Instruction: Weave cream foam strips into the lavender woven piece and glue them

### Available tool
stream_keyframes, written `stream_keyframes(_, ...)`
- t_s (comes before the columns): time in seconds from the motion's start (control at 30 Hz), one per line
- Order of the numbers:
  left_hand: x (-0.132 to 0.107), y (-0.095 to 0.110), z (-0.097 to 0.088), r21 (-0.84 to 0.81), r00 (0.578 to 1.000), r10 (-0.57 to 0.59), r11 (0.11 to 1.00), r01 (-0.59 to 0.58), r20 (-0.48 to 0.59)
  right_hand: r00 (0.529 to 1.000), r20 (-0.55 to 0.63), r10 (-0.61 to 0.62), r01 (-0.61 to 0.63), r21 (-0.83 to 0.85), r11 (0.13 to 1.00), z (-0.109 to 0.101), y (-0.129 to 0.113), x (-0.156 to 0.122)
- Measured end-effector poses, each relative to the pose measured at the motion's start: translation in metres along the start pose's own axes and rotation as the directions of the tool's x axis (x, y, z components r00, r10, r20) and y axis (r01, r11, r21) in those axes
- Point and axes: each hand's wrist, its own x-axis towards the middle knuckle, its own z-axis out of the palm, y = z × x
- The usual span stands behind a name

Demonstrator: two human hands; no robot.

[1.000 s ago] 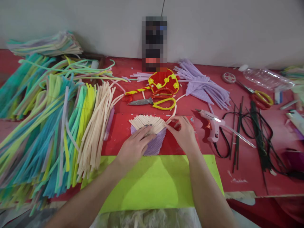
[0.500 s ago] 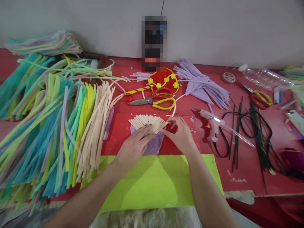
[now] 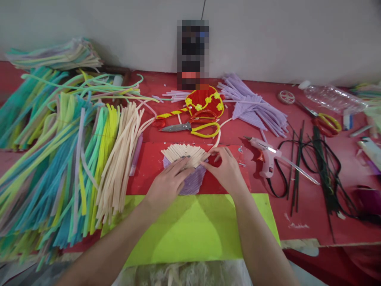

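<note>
A fan-shaped piece of cream pipe cleaners [image 3: 177, 151] overlies a purple ribbed panel [image 3: 193, 183] on a red board [image 3: 149, 169]. Across its left and middle part rests my left hand [image 3: 169, 178], fingers stretched out flat and pressing the strips. My right hand [image 3: 223, 165] is at the fan's right edge. Its thumb and forefinger pinch the end of a cream strip there, while the other fingers curl. Just behind the hands lie yellow-and-red handled scissors [image 3: 205, 129], and past them a red-and-yellow ornament [image 3: 205, 101]. The fingers cover part of the fan.
Bundles of coloured pipe cleaners [image 3: 65, 159] fill the left side. Purple pipe cleaners [image 3: 253, 103] lie at the back. On the right are a pink glue gun [image 3: 264, 155], dark green stems [image 3: 323, 174], more scissors [image 3: 327, 123] and a plastic bottle [image 3: 333, 97]. A lime-green sheet [image 3: 184, 230] lies in front.
</note>
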Motion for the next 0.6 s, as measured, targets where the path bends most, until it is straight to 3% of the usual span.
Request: stream_keyframes(0.6,0.0011,0.0003,-0.0016,-0.012,1.0,0.01,1.0,-0.01,-0.013,1.0,-0.03,0.001,-0.002,-0.006,1.0,0.0011,0.0015,-0.0019)
